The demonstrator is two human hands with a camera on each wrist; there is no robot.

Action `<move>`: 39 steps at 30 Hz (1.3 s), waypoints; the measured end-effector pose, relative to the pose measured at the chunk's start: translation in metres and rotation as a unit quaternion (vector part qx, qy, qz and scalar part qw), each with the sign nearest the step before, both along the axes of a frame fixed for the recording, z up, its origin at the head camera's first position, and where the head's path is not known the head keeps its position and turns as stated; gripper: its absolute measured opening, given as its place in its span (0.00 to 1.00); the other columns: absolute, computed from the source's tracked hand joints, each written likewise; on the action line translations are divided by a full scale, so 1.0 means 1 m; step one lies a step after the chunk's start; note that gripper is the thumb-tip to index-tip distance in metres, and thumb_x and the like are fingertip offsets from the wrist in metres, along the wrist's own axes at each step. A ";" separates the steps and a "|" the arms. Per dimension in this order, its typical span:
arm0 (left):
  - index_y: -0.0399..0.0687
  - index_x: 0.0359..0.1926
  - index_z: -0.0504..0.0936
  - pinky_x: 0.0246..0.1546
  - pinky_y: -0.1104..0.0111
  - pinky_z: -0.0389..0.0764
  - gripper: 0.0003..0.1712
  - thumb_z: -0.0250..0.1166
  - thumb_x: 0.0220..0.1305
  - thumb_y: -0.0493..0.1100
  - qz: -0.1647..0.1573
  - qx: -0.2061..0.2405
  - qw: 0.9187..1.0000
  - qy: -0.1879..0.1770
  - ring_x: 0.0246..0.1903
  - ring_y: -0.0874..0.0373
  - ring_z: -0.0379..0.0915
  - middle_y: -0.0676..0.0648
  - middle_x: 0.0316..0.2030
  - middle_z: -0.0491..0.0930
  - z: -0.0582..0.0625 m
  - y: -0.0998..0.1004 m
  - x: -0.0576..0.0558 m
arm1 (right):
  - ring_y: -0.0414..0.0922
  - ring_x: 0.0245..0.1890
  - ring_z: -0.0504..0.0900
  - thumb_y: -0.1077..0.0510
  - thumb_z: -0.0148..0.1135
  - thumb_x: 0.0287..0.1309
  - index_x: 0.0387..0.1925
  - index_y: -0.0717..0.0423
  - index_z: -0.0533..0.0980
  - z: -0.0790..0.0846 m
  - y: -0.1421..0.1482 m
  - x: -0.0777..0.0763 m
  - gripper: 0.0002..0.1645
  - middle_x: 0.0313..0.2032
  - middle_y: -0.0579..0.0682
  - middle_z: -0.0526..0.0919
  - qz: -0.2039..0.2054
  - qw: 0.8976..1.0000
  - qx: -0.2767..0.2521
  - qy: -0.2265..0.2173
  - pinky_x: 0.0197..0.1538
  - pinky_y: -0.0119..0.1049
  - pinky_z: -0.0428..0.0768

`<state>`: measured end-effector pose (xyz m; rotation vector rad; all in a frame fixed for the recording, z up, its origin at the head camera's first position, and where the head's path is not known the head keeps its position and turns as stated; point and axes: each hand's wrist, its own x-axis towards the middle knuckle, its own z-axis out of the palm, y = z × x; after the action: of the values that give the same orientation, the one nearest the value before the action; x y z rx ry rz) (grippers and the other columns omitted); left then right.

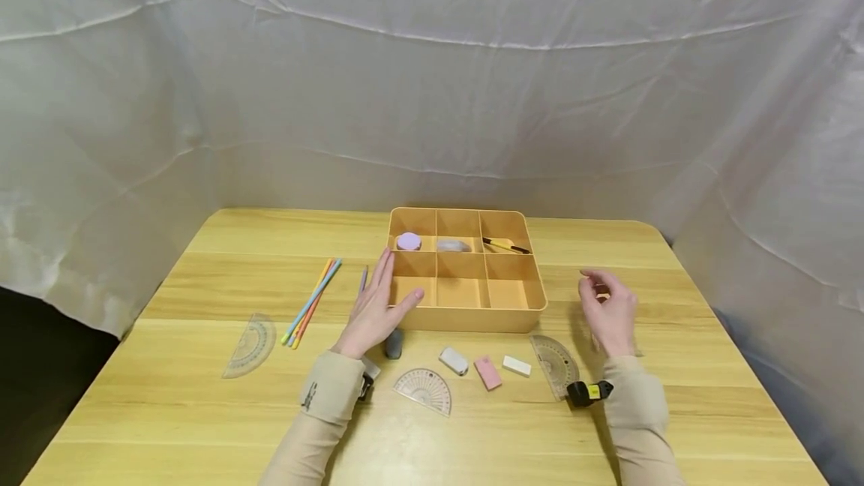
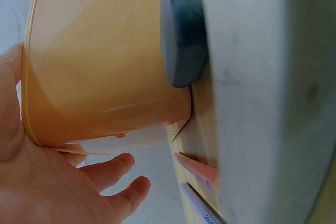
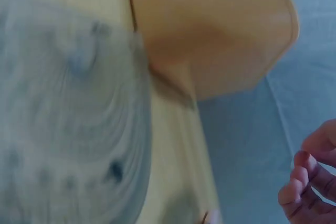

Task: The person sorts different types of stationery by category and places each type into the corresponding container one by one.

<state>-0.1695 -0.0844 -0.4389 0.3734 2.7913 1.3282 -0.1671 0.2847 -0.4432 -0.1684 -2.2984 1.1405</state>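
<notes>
A tan box (image 1: pixel 472 319) with several compartments stands at the table's middle back. My left hand (image 1: pixel 374 310) rests at its front left corner, thumb over the rim and fingers stretched along the left side; the left wrist view shows the palm against the box edge. A dark grey block (image 2: pixel 184 30) lies by the box near that hand. Right of the box, my right hand (image 1: pixel 610 313) hovers above the table with loosely bent fingers (image 3: pixel 294 187). Nothing shows between them. A clear protractor (image 1: pixel 555 366) lies left of the right wrist.
In the back compartments are a purple round item (image 1: pixel 409 241), a greyish item (image 1: pixel 452 245) and a yellow-and-black cutter (image 1: pixel 505 246). Before the box lie a grey eraser (image 1: pixel 454 361), a pink eraser (image 1: pixel 487 373), a white eraser (image 1: pixel 516 365) and a protractor (image 1: pixel 425 389). Several coloured pencils (image 1: pixel 312 302) lie left.
</notes>
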 end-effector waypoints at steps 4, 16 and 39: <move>0.43 0.81 0.37 0.76 0.35 0.41 0.53 0.57 0.72 0.59 0.002 0.000 1.000 -0.004 0.79 0.36 0.38 0.47 0.82 0.31 0.001 0.000 0.000 | 0.27 0.23 0.71 0.62 0.59 0.63 0.43 0.64 0.85 -0.004 0.009 0.001 0.12 0.28 0.55 0.83 -0.025 0.998 0.017 -0.047 0.29 0.18 0.70; 0.41 0.80 0.38 0.76 0.35 0.42 0.52 0.58 0.72 0.59 -0.001 0.002 1.000 -0.001 0.79 0.36 0.38 0.46 0.82 0.32 -0.001 0.000 0.000 | 0.37 0.22 0.75 0.54 0.62 0.64 0.38 0.61 0.86 -0.007 0.022 0.002 0.14 0.25 0.55 0.85 -0.055 0.991 0.059 -0.111 0.31 0.26 0.69; 0.41 0.80 0.38 0.77 0.36 0.43 0.53 0.57 0.72 0.60 -0.001 -0.002 1.000 0.004 0.79 0.36 0.39 0.47 0.82 0.31 -0.002 -0.001 -0.001 | 0.57 0.29 0.82 0.60 0.54 0.59 0.39 0.70 0.84 -0.008 0.035 0.007 0.18 0.28 0.63 0.87 -0.042 0.970 0.139 -0.196 0.32 0.42 0.73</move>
<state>-0.1703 -0.0852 -0.4412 0.3823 2.7984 1.3245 -0.1603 0.3194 -0.4513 -0.4083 -2.7393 0.7819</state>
